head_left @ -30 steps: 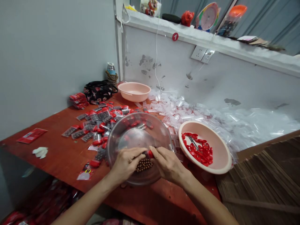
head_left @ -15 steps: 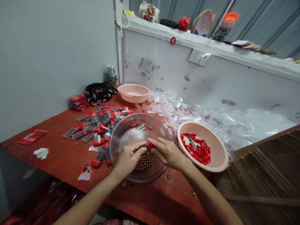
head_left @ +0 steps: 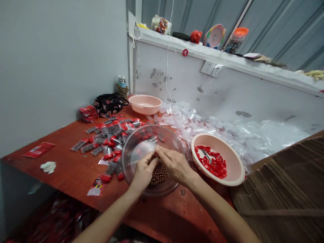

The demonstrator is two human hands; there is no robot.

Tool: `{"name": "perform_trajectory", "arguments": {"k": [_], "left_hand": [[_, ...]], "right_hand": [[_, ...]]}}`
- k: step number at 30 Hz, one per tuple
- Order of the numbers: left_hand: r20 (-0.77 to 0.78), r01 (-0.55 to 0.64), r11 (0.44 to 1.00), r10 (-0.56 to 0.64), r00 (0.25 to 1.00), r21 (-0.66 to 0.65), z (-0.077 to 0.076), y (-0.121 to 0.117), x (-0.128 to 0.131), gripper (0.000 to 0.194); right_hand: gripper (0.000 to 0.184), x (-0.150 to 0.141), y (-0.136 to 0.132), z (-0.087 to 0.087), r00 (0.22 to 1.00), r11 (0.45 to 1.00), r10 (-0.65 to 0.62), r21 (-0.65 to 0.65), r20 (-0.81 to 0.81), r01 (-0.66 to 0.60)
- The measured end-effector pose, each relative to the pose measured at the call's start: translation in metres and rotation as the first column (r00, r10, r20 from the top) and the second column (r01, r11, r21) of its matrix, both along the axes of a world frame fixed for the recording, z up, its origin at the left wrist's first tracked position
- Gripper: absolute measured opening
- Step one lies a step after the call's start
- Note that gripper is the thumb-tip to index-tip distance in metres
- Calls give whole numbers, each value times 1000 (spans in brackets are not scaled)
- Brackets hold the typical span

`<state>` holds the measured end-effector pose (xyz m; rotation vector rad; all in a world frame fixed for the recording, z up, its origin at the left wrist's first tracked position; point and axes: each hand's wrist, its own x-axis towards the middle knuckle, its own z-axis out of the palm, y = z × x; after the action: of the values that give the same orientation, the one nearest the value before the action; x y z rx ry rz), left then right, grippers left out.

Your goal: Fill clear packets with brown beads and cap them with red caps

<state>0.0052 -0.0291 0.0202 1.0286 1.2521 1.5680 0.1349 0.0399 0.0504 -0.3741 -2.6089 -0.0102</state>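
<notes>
Both my hands meet over a clear plastic bowl (head_left: 131, 148) that holds a heap of small brown beads (head_left: 159, 176). My left hand (head_left: 144, 172) is curled, its fingertips pressed against those of my right hand (head_left: 173, 165). The fingers of both pinch together at a small item, which is hidden between them. A pink bowl (head_left: 235, 167) with several red caps (head_left: 214, 165) stands just right of my right hand.
Filled red-and-grey packets (head_left: 108, 133) lie scattered left of the clear bowl. Empty clear bags (head_left: 227, 130) are piled along the wall. A second pink bowl (head_left: 144, 104), a dark pouch (head_left: 108, 103) and a red packet (head_left: 39, 149) sit on the red table (head_left: 65, 172). Brown cardboard (head_left: 286, 189) lies at right.
Both hands have moved forward over the clear bowl. The red cap seen between the fingertips earlier is now hidden by the fingers. The camera has tilted up slightly.
</notes>
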Motion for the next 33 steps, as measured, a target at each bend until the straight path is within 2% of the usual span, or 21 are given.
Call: {"name": "perform_trajectory", "arguments": {"k": [2,3,4,5,6,8,10,11,13,15,17,18,23,26,27,29,33], "left_hand": [[5,25,1000,-25,1000,4,1,-1,-2,44],[2,38,999,-38,999,-5,2,-2,-4,45],[3,44,999,-44,999,-14,2,-3,-6,46],[14,43,999,-43,999,-22,1,-4,-8,47],[36,34,999,-33,999,-24,1,-5,-10,48],[98,12,1000,-10,995,-23,-1,-7,-12,51],[131,10,1000,-8,991,-14,-2,-7,-12,53],[119,13,1000,-13,993,-7,-2,-8,-12,52],[39,11,1000,-11,999,0,-1,-8,-12,49],[-93,-2,1000,1,996,-8,0,-10,-13,43],[-233,-6,1000,2,973,-16,0,-12,-14,38],[-292,-3,1000,-2,956,-16,0,-14,-14,35],[-445,24,998,3,895,56,-2,-18,-15,28],[-481,49,989,24,877,140,-2,-19,-14,28],[-484,48,987,33,874,153,-2,-19,-14,28],[-485,35,985,51,873,167,-2,-19,-14,28],[-494,17,979,88,865,204,0,-19,-13,27]], "right_hand": [[52,0,1,7,999,986,0,-164,-34,-6],[52,1,2,11,997,957,-2,-290,-82,-22],[53,3,2,13,988,901,-16,-430,-153,-52],[52,6,2,13,969,818,-46,-566,-241,-102],[50,9,2,12,939,712,-91,-681,-333,-172],[44,16,0,3,856,479,-198,-809,-477,-340],[36,19,-2,-10,787,277,-287,-834,-545,-477],[32,20,-4,-16,764,198,-327,-831,-556,-520],[25,18,-6,-25,723,101,-408,-815,-558,-571],[23,15,-5,-26,702,57,-464,-808,-541,-586],[25,13,-3,-22,724,0,-472,-821,-503,-571],[26,13,-1,-18,749,-46,-461,-830,-475,-555],[21,9,4,-3,880,-342,-328,-824,-345,-451],[31,3,0,0,934,-530,-181,-770,-308,-356],[34,1,-2,0,942,-574,-136,-751,-306,-327],[34,-2,-6,0,945,-603,-97,-736,-313,-306],[27,-7,-13,-2,915,-526,-201,-749,-351,-403]]}}
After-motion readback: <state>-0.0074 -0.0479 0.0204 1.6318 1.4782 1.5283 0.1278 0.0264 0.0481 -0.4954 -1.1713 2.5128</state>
